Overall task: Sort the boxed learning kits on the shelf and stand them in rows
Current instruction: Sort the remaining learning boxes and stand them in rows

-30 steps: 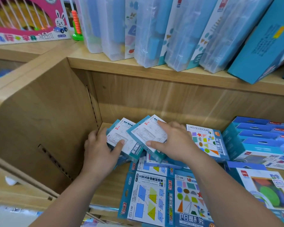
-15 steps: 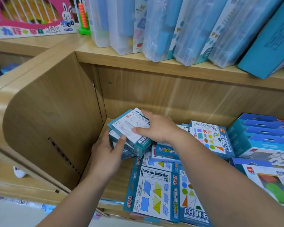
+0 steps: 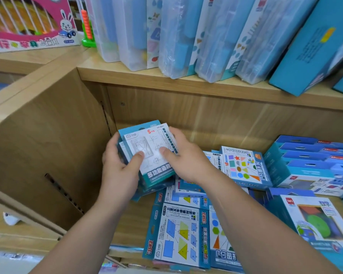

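Head view. I see my left hand (image 3: 119, 171) and right hand (image 3: 184, 161) close together, both gripping 1 small stack of teal-edged cardboard kit boxes with white line-drawing fronts (image 3: 151, 153). The left thumb lies across the front box and its fingers wrap the left edge. The right thumb presses the front and its fingers curl over the upper right edge. The stack leans back, tilted, at the left end of the lower pale wooden shelf (image 3: 133, 216), near the wooden side panel (image 3: 48, 145). I cannot tell whether its bottom edge rests on the shelf.

Just right of the stack, blue kit boxes printed with coloured shapes (image 3: 244, 167) lie flat and overlapping. A blue box printed with parallelograms and triangles (image 3: 178, 234) lies nearer me.

On the upper shelf, clear plastic cases (image 3: 176, 36) stand leaning, with a pink rabbit-printed box (image 3: 28, 22) at far left.
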The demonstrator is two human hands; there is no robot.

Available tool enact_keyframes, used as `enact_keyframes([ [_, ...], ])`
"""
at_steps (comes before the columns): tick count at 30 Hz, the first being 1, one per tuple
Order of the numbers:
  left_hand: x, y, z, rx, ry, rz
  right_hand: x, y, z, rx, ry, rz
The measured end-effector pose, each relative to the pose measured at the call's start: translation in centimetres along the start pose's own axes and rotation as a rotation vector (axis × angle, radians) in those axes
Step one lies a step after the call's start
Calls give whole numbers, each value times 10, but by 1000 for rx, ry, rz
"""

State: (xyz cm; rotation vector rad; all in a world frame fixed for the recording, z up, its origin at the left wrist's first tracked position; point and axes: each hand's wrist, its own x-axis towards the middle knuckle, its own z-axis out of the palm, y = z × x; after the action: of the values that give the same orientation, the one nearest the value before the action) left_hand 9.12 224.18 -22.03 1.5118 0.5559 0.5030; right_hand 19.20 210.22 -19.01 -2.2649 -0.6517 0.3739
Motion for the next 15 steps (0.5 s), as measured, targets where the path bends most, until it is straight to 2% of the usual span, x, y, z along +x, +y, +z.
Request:
enact_keyframes([
  [4,-14,20,-9,-137,-120,-27,-41,-6,-18,65,127,-43],
  [9,-37,18,-20,-153,-420,-207,-87,18,-27,95,3,79],
  [15,-60,-11,-11,-112,-557,-337,-119,54,-16,51,-60,182],
])
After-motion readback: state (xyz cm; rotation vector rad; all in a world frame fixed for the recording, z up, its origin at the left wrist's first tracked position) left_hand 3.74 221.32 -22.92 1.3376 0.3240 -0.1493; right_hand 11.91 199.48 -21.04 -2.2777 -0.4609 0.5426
